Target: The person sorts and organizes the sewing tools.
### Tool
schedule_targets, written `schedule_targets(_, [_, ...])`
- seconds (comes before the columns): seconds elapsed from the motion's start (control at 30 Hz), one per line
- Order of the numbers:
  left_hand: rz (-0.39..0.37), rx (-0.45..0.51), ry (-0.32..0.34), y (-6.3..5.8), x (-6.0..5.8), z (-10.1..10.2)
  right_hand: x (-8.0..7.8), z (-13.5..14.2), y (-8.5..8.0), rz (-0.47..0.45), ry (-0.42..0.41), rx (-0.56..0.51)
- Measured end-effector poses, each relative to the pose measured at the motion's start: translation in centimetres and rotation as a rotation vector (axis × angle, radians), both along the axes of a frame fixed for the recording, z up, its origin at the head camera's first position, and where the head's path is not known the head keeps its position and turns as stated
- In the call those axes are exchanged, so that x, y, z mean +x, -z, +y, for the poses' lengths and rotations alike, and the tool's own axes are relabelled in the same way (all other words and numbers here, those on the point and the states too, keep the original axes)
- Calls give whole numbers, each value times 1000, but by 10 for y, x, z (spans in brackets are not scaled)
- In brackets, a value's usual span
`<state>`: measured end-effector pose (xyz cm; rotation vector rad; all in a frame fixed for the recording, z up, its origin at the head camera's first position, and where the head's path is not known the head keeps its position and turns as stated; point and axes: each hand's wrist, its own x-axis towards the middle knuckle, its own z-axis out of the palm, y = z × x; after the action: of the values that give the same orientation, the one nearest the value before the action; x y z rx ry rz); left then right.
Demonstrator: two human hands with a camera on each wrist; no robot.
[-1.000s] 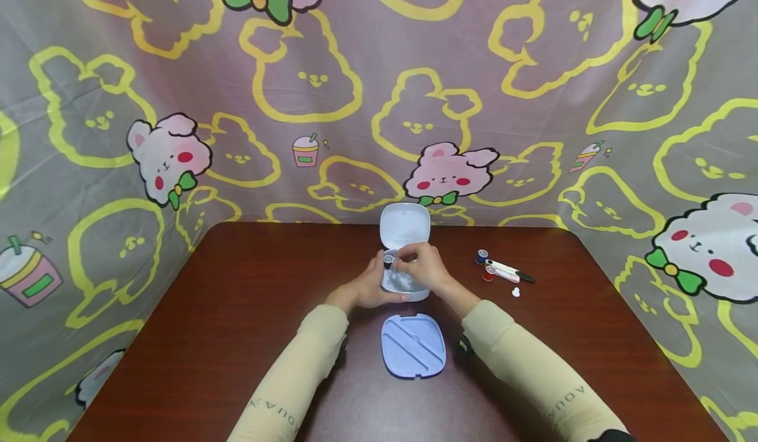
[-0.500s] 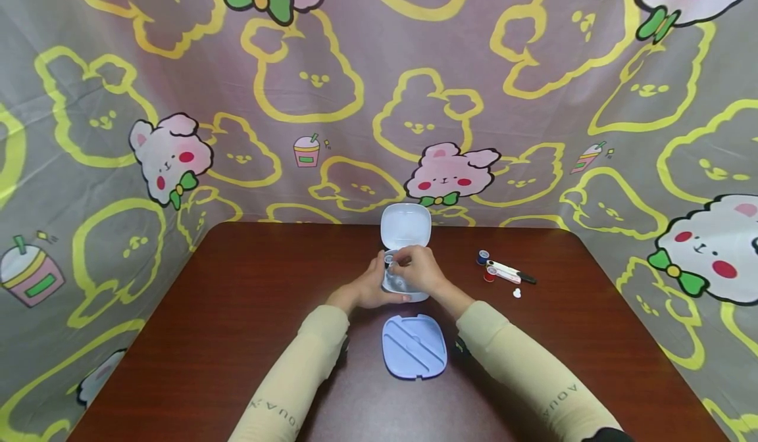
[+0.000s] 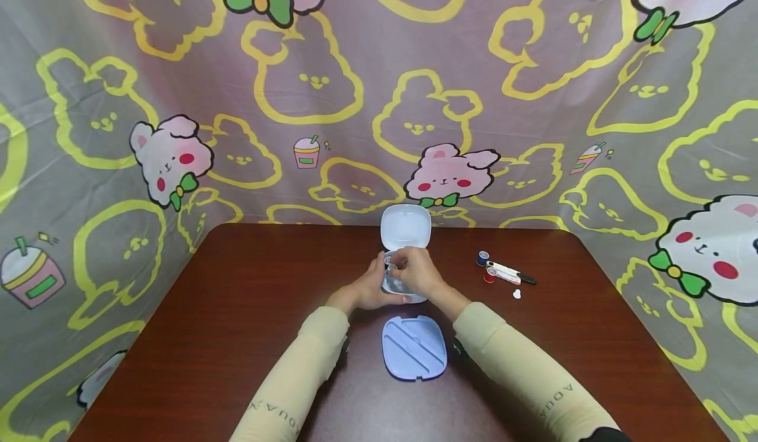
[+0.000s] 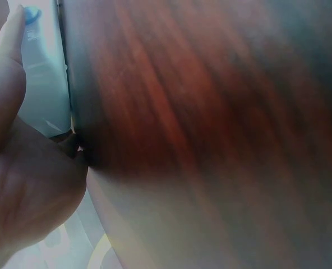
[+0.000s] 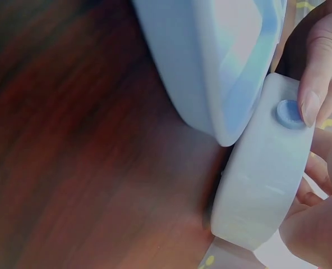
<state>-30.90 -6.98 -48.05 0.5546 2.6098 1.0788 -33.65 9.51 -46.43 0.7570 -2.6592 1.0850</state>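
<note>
A small white sewing box point(image 3: 395, 287) stands with its hinged lid point(image 3: 406, 227) raised at the back. My left hand point(image 3: 368, 286) grips it from the left, the thumb along its front near a blue button point(image 5: 289, 114), as the right wrist view also shows. My right hand point(image 3: 419, 272) reaches into the box from above, pinching what looks like a small pale-topped thread spool; the fingers mostly hide it. Behind those fingertips, a dark spool point(image 3: 388, 258) sits at the box's back left. In the left wrist view my left hand point(image 4: 20, 151) lies against the box wall point(image 4: 45, 89).
A light blue divided tray point(image 3: 414, 348) lies in front of the box. To the right lie a blue thread spool point(image 3: 482, 258), a red thread spool point(image 3: 490, 274), a white-and-black slim tool point(image 3: 510, 273) and a small white piece point(image 3: 517, 294). A patterned curtain surrounds the table.
My right hand has moved slightly left and down into the box, its fingertips now just in front of the dark spool. My left hand keeps its grip on the box.
</note>
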Motion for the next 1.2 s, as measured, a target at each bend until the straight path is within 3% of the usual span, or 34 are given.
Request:
schedule_targets(0.4, [0,9,-11,-1,1,0,0,1,3,41,-26,16])
schedule_targets(0.73, [-4,19,-1,-1,2,0,2,-2,4,131,5,130])
schedule_targets(1.2, [6,20,19,-1,1,0,2,-5,3,136,25,155])
